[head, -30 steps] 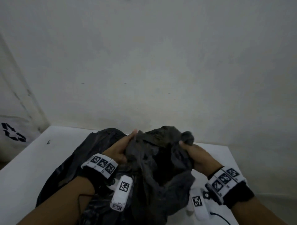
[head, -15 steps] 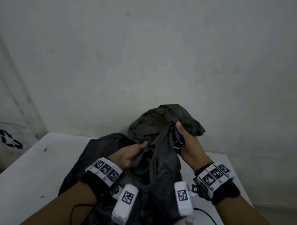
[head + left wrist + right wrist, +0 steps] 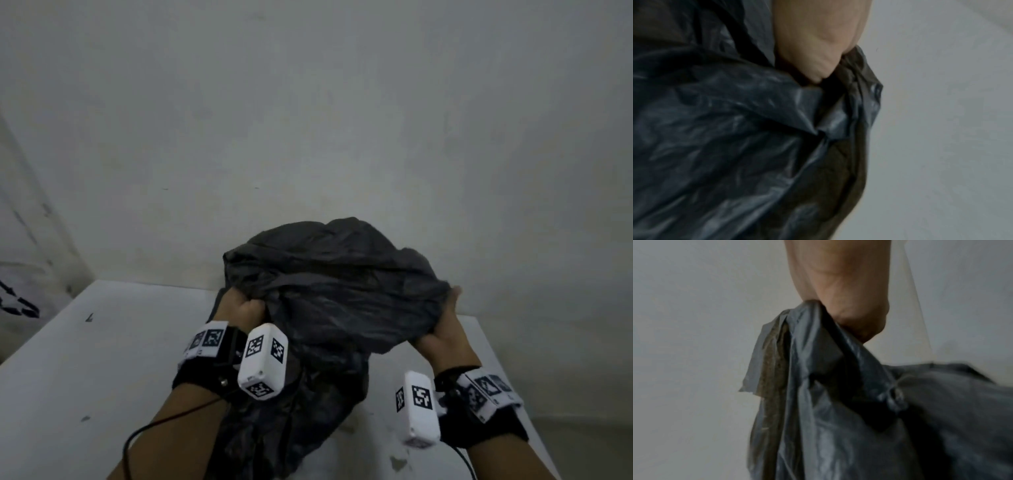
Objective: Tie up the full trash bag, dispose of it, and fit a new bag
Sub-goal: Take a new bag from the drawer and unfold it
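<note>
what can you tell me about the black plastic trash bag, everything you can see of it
The black plastic trash bag is thin, glossy, crinkled film, greyish where light catches it. Its upper part is pulled wide between the left hand and the right hand, each gripping a bunched edge. The rest hangs down slack onto the white table, in front of a pale wall. No knot shows. A loose corner flap sticks out by the right hand's grip in the right wrist view.

White tabletop (image 3: 102, 359), scuffed, a few dark marks. Plain grey wall (image 3: 308, 120) behind. White sheet with black recycling arrows (image 3: 17, 305) at far left.
</note>
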{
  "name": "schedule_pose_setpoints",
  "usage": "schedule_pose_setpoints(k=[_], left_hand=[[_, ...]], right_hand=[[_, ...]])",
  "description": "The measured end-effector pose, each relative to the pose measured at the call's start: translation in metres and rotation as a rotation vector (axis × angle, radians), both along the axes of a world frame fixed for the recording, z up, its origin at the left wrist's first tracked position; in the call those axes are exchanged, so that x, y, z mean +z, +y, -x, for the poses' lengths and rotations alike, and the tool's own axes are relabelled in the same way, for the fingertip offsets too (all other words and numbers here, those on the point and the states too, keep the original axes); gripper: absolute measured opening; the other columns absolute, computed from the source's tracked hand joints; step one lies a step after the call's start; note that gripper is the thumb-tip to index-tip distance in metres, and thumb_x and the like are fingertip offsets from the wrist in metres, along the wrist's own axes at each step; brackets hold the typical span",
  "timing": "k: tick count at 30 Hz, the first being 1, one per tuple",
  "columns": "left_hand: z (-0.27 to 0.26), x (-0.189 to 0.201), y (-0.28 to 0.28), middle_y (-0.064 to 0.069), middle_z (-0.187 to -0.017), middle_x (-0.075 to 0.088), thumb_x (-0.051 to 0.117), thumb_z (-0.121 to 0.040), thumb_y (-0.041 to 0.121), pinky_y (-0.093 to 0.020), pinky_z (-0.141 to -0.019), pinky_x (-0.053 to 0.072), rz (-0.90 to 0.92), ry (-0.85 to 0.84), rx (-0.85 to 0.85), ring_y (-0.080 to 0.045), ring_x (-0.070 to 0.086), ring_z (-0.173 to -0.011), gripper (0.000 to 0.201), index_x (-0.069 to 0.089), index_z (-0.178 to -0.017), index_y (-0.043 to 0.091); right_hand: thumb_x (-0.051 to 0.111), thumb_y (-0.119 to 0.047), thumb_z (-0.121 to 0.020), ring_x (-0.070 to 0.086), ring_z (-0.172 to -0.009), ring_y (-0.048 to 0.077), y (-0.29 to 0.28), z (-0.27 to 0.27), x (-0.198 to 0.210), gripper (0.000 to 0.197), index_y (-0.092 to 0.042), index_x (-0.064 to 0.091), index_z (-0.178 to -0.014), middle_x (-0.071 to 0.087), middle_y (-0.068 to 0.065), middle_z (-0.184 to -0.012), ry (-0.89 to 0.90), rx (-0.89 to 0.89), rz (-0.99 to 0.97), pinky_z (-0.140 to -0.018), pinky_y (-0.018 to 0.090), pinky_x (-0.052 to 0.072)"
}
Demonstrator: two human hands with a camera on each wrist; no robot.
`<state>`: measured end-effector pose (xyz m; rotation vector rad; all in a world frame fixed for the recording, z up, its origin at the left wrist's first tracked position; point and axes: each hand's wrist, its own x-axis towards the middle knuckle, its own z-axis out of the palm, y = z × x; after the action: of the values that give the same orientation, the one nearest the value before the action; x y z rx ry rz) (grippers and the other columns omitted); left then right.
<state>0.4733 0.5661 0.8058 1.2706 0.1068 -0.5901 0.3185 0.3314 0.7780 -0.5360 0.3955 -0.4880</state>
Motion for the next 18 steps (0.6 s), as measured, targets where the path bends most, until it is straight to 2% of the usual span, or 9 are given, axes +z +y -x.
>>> schedule_pose_setpoints(k=[2,4,6,7,9,11,13,15,18], left_hand=[[-0.007,-0.004,0.002,-0.026,-0.134,0.052,0.053,-0.096,0.017,-0.051,-0.103,0.037,0.19,0.156,0.086,-0.042,0.049,-0.123,0.041,0.05,-0.133,-0.002],[0.0,-0.002,0.002,-0.02,-0.142,0.047,0.041,-0.101,0.038,-0.045,-0.107,0.036,0.484,0.211,0.033,-0.035,0.045,-0.13,0.05,0.048,-0.136,0.003],[-0.009,-0.006,0.0,-0.02,-0.132,0.057,0.04,-0.094,0.055,-0.047,-0.102,0.041,0.619,0.354,0.108,-0.035,0.053,-0.121,0.062,0.058,-0.125,0.004],[-0.009,-0.002,-0.001,-0.02,-0.126,0.062,0.043,-0.093,0.056,-0.047,-0.097,0.048,0.557,0.34,0.087,-0.035,0.059,-0.114,0.062,0.063,-0.121,0.004],[-0.005,-0.002,-0.004,-0.02,-0.114,0.068,0.045,-0.093,0.05,-0.046,-0.079,0.058,0.467,0.248,-0.074,-0.034,0.07,-0.096,0.055,0.07,-0.111,0.004],[0.005,0.003,-0.008,-0.018,-0.109,0.071,0.046,-0.095,0.042,-0.046,-0.077,0.059,0.342,0.186,-0.242,-0.032,0.072,-0.089,0.047,0.072,-0.106,0.005],[0.012,0.005,-0.01,-0.014,-0.108,0.072,0.047,-0.096,0.041,-0.043,-0.078,0.056,0.218,0.148,-0.356,-0.029,0.072,-0.089,0.042,0.069,-0.111,0.008],[0.016,0.003,-0.01,-0.011,-0.109,0.072,0.044,-0.095,0.047,-0.038,-0.075,0.055,0.125,0.106,-0.427,-0.026,0.072,-0.088,0.046,0.066,-0.113,0.01],[0.019,0.003,0.0,-0.006,-0.102,0.073,0.041,-0.091,0.06,-0.032,-0.071,0.054,0.083,0.086,-0.507,-0.022,0.072,-0.085,0.056,0.076,-0.096,0.017]], right_hand=[[0.048,-0.073,-0.07,0.064,-0.111,0.036,0.008,0.008,-0.006,0.08,-0.017,0.066,-0.124,0.066,0.014,-0.122,0.058,0.043,0.077,-0.08,0.05,0.058],[0.034,-0.073,-0.081,0.06,-0.12,0.031,0.016,0.015,-0.011,0.078,-0.021,0.057,-0.135,0.061,0.01,-0.132,0.086,0.186,0.14,-0.09,0.046,0.056],[0.033,-0.069,-0.086,0.057,-0.124,0.029,0.024,0.018,-0.015,0.075,-0.018,0.054,-0.136,0.059,0.009,-0.136,0.181,0.356,0.272,-0.102,0.044,0.048],[0.041,-0.068,-0.084,0.058,-0.123,0.029,0.029,0.018,-0.018,0.076,-0.014,0.055,-0.134,0.061,0.011,-0.133,0.257,0.449,0.374,-0.105,0.044,0.045],[0.066,-0.072,-0.065,0.063,-0.115,0.03,0.034,0.017,-0.02,0.092,-0.004,0.061,-0.126,0.067,0.014,-0.122,0.447,0.574,0.566,-0.104,0.046,0.046],[0.073,-0.07,-0.054,0.067,-0.108,0.03,0.038,0.014,-0.02,0.096,-0.003,0.064,-0.121,0.07,0.013,-0.116,0.56,0.6,0.645,-0.1,0.045,0.05],[0.071,-0.068,-0.056,0.065,-0.11,0.03,0.04,0.008,-0.021,0.091,-0.005,0.064,-0.121,0.07,0.012,-0.118,0.524,0.522,0.58,-0.101,0.046,0.049],[0.065,-0.065,-0.067,0.064,-0.113,0.031,0.04,-0.001,-0.017,0.079,-0.009,0.064,-0.122,0.068,0.013,-0.122,0.43,0.345,0.42,-0.101,0.046,0.049],[0.048,-0.062,-0.082,0.063,-0.112,0.03,0.032,-0.013,-0.009,0.068,-0.012,0.06,-0.127,0.065,0.012,-0.127,0.314,0.108,0.266,-0.093,0.043,0.053]])
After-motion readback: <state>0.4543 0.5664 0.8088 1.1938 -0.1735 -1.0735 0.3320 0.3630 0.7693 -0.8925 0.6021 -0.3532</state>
